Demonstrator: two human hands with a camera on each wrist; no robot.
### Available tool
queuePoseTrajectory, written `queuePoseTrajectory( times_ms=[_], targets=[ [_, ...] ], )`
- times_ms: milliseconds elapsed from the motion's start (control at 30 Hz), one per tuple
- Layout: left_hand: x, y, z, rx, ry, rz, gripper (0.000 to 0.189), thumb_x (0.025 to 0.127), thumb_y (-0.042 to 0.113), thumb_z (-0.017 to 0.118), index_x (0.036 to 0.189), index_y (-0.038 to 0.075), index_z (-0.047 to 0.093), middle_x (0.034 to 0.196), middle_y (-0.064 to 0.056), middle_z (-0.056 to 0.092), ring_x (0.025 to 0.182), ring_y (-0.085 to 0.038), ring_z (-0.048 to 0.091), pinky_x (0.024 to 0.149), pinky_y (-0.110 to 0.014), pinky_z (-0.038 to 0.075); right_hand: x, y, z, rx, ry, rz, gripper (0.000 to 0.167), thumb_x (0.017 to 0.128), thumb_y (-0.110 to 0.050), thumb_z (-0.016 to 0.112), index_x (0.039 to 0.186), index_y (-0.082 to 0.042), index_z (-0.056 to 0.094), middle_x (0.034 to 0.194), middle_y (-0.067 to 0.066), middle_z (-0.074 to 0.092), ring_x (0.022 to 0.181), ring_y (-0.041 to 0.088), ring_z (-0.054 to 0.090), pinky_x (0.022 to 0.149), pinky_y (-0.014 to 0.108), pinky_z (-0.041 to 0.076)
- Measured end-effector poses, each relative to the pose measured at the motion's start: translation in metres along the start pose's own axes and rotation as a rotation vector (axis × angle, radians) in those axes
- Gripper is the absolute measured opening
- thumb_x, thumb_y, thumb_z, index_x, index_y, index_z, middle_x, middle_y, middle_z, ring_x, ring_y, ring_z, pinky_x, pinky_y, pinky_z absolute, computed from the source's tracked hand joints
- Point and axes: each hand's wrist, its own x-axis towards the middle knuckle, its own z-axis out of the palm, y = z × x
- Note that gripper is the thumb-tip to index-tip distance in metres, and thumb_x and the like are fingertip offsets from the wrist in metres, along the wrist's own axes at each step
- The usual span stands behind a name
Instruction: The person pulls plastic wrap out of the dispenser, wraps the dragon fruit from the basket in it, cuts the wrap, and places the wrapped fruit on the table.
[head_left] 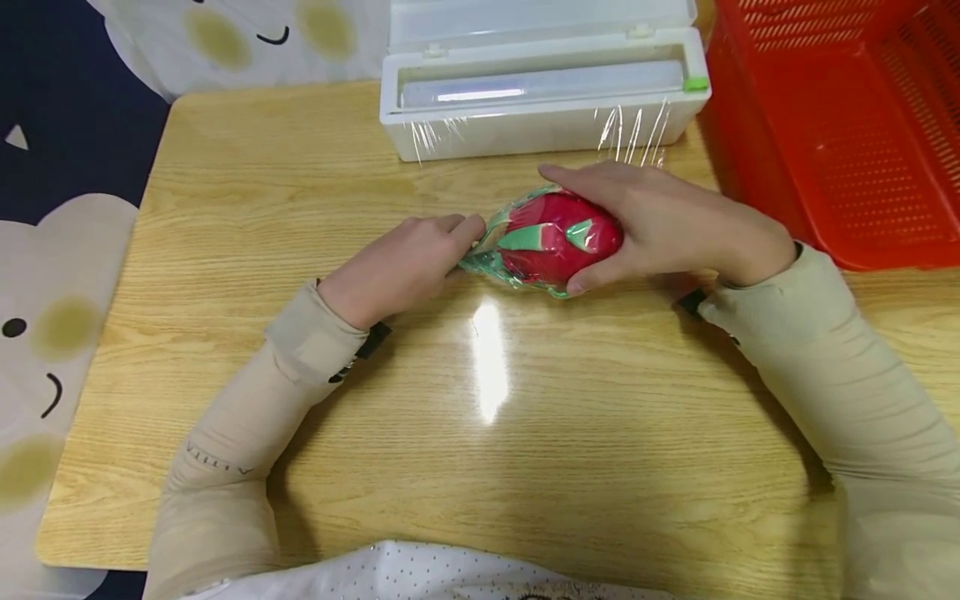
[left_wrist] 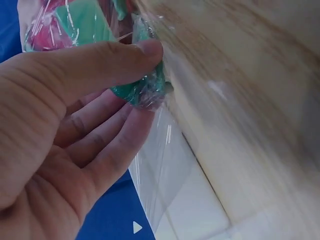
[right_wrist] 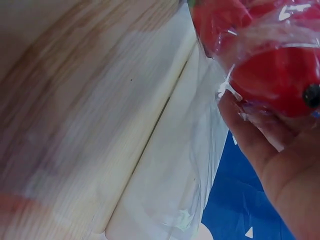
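Note:
A red dragon fruit with green scales, wrapped in clear cling film, is held between both hands over the wooden table. My left hand pinches the green leafy end; in the left wrist view its thumb lies over the bunched film and green tips. From the other side, my right hand grips the rounded end, thumb on the near side and fingers on the far side. The right wrist view has the dragon fruit large, with shiny creased film and a dark spot at its end.
Behind the hands stands a long white cling film box, lid up, with a film roll inside. Loose film hangs over its front. A red plastic basket is at the right. The table extends toward the person.

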Motion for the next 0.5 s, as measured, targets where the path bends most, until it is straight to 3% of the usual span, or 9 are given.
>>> queuePoseTrajectory(
  times_ms=[267, 500],
  targets=[
    [-0.0008, 0.0000, 0.0006, -0.014, -0.012, -0.008, 0.022, 0.095, 0.010, 0.073, 0.108, 0.004, 0.056, 0.093, -0.007, 0.067, 0.088, -0.024, 0.074, 0.074, -0.036, 0.061, -0.0012, -0.0003, -0.0013, 0.072, -0.037, 0.035, 0.119, 0.076, -0.065, 0.083, 0.167, -0.036, 0.012, 0.161, 0.009, 0.043, 0.139, 0.031, 0.047, 0.103, 0.058, 0.056],
    [-0.0014, -0.0036, 0.0010, -0.022, -0.019, -0.002, 0.015, 0.099, 0.010, 0.068, 0.105, 0.003, 0.056, 0.090, -0.006, 0.066, 0.087, -0.022, 0.072, 0.074, -0.035, 0.059, -0.0049, 0.0029, -0.0093, 0.059, -0.003, 0.030, 0.114, 0.079, -0.056, 0.085, 0.166, -0.035, 0.016, 0.175, 0.007, 0.019, 0.158, 0.039, 0.028, 0.117, 0.069, 0.038]
  ],
)
